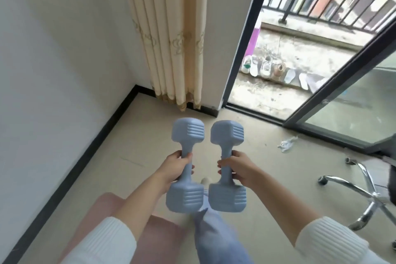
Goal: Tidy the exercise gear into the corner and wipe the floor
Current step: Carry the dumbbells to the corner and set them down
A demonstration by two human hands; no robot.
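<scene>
Your left hand [175, 167] and right hand [237, 167] each grip a pale blue plastic dumbbell [188, 133], fingers [186, 155] curled round its handle, before the corner [137, 90]; stowing and floor-wiping apparently remain.

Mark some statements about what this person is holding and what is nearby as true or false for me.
1. The left hand grips a blue dumbbell by its handle. True.
2. The right hand is empty. False: it grips a second dumbbell.
3. A curtain hangs in the corner ahead. True.
4. The sliding door is closed. False: it stands open onto a balcony where shoes are lined up.
5. A chair base stands to the person's left. False: it is on their right.
</scene>
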